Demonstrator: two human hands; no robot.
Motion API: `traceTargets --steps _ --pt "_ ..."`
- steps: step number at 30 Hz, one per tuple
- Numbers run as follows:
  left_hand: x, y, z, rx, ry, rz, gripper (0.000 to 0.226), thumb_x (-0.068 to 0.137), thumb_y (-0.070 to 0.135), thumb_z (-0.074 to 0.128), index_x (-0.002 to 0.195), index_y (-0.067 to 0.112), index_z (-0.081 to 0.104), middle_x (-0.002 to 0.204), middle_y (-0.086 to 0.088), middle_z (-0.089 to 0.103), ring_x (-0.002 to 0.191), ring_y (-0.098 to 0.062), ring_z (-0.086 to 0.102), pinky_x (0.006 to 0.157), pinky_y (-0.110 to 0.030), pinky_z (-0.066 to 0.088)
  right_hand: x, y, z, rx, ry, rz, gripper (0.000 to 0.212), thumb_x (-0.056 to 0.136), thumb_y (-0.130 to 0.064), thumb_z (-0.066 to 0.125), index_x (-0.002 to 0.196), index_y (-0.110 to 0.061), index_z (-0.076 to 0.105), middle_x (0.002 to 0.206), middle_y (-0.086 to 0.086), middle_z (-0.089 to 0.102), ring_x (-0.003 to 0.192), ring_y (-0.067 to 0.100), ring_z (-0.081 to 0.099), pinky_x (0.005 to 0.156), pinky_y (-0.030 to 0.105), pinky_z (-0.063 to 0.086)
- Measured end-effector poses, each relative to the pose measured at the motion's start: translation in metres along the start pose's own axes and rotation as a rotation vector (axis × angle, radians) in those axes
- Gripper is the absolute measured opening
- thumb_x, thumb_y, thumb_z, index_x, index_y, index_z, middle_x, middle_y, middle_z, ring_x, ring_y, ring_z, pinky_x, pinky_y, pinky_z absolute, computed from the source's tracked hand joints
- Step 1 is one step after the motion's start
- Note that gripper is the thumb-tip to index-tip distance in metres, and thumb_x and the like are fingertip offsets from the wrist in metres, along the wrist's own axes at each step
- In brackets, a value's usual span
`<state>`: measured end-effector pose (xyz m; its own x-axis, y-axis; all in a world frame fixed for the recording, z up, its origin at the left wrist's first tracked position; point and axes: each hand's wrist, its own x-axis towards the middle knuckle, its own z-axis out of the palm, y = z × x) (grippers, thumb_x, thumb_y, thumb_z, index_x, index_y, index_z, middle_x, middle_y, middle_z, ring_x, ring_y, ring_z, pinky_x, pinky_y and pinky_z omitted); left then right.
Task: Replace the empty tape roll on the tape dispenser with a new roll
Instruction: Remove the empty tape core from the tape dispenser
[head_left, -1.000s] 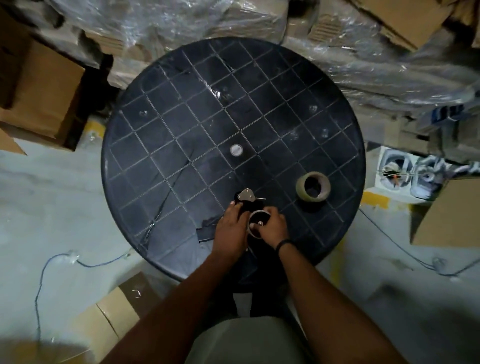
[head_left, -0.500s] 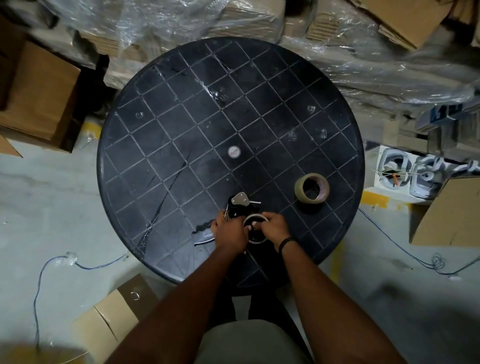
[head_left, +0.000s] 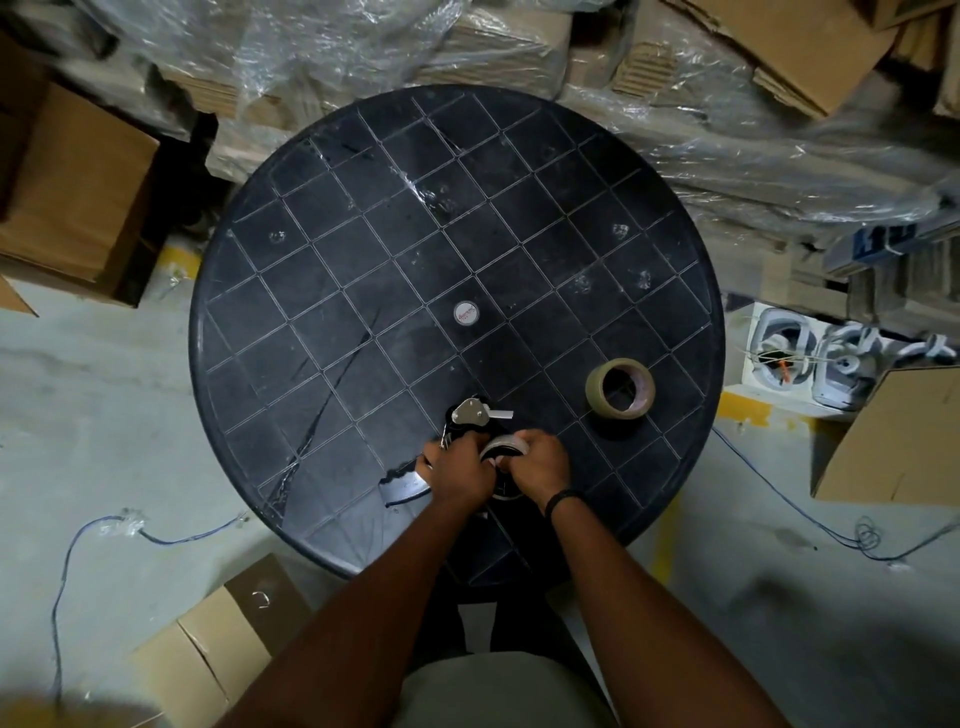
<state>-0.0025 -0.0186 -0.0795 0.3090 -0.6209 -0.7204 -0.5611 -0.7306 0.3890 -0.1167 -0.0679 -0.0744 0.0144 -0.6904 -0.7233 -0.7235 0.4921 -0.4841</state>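
Note:
A black tape dispenser (head_left: 470, 415) with a metal front plate lies on the near part of the round black table (head_left: 363, 249). My left hand (head_left: 460, 467) grips the dispenser's body from the left. My right hand (head_left: 537, 462) is closed on the pale empty roll core (head_left: 501, 446), which sits at the dispenser's hub between my two hands. A full roll of brownish tape (head_left: 620, 387) lies flat on the table, to the right of my hands and apart from them.
A small white cap (head_left: 466, 314) marks the table's centre. Cardboard boxes (head_left: 78, 197) and plastic-wrapped stacks (head_left: 727, 145) crowd the far side. Another box (head_left: 218, 649) stands on the floor at near left, and blue cables (head_left: 104, 525) trail across the concrete.
My view has shifted slightly. Both hands stay on the dispenser, and my right hand's fingers have worked around the empty core, which now shows more at the top.

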Motion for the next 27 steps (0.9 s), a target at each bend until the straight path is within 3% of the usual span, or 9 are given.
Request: traceTargets --steps 3,6,11,15,17,19,21,24,27 --pt "-0.016 -0.004 -0.001 -0.017 0.058 0.011 0.033 0.089 0.031 0.062 0.121 0.029 0.061 0.118 0.000 0.069 0.126 -0.029 0.044 0.110 -0.047 0.029 -0.011 0.007 -0.004 -0.079 -0.020 -0.100 0.053 0.072 -0.026 0.089 0.118 -0.018 0.064 0.120 0.005 0.056 0.106 0.021 0.062 0.092 0.027 0.050" --pt "-0.034 -0.015 -0.017 -0.032 0.076 0.145 0.038 0.087 0.038 0.068 0.124 0.032 0.062 0.119 0.003 0.069 0.123 -0.026 0.045 0.106 -0.041 0.033 -0.028 0.015 -0.016 0.003 -0.028 -0.167 0.048 0.067 -0.031 0.092 0.106 -0.025 0.064 0.111 0.001 0.064 0.098 0.016 0.064 0.082 0.024 0.053" --pt "-0.061 -0.030 -0.070 -0.417 -0.052 0.388 0.048 0.072 0.037 0.086 0.117 0.045 0.070 0.107 0.021 0.075 0.102 0.004 0.069 0.094 -0.031 0.056 -0.052 -0.005 -0.074 0.325 0.013 -0.192 0.046 0.065 -0.037 0.091 0.103 -0.028 0.068 0.101 -0.004 0.075 0.092 0.013 0.072 0.072 0.026 0.059" --pt "-0.074 -0.005 -0.080 -0.475 0.001 0.359 0.061 0.076 0.031 0.086 0.132 0.034 0.063 0.114 0.020 0.073 0.113 -0.004 0.068 0.099 -0.024 0.051 -0.054 -0.037 -0.096 0.325 -0.061 -0.220 0.047 0.075 -0.016 0.088 0.114 -0.009 0.064 0.110 0.013 0.073 0.103 0.030 0.071 0.082 0.040 0.062" --pt "-0.079 0.014 -0.083 -0.433 0.018 0.316 0.060 0.083 0.043 0.079 0.138 0.030 0.058 0.114 0.020 0.068 0.111 -0.008 0.067 0.090 -0.015 0.048 -0.057 -0.050 -0.093 0.326 -0.068 -0.222 0.044 0.079 -0.011 0.085 0.116 -0.003 0.063 0.112 0.018 0.072 0.107 0.036 0.069 0.091 0.049 0.059" --pt "-0.085 0.026 -0.087 -0.281 0.029 0.332 0.058 0.088 0.052 0.068 0.140 0.029 0.053 0.120 0.015 0.067 0.110 -0.009 0.065 0.089 -0.021 0.049 -0.063 -0.057 -0.089 0.363 -0.057 -0.217 0.038 0.082 -0.014 0.083 0.114 -0.004 0.066 0.109 0.017 0.074 0.105 0.035 0.070 0.093 0.050 0.058" --pt "-0.098 0.032 -0.090 -0.084 0.153 0.423 0.042 0.093 0.050 0.060 0.130 0.031 0.059 0.123 0.013 0.067 0.112 -0.014 0.064 0.096 -0.032 0.050 -0.074 -0.065 -0.090 0.456 -0.040 -0.208 0.032 0.084 -0.021 0.081 0.111 -0.007 0.069 0.104 0.014 0.076 0.101 0.033 0.072 0.088 0.048 0.060" --pt "-0.127 0.037 -0.101 0.135 0.607 0.467 0.022 0.092 0.042 0.063 0.107 0.028 0.072 0.124 0.009 0.066 0.120 -0.025 0.055 0.098 -0.044 0.046 -0.095 -0.076 -0.096 0.637 -0.044 -0.178 0.024 0.088 -0.028 0.076 0.105 -0.013 0.073 0.101 0.012 0.078 0.091 0.025 0.074 0.080 0.049 0.061" --pt "-0.151 0.043 -0.113 0.153 0.870 0.555 0.023 0.092 0.039 0.065 0.108 0.024 0.072 0.118 0.007 0.068 0.110 -0.025 0.056 0.085 -0.040 0.042 -0.124 -0.088 -0.099 0.823 -0.079 -0.132 0.023 0.092 -0.030 0.072 0.108 -0.013 0.071 0.101 0.009 0.078 0.092 0.024 0.076 0.073 0.046 0.063"
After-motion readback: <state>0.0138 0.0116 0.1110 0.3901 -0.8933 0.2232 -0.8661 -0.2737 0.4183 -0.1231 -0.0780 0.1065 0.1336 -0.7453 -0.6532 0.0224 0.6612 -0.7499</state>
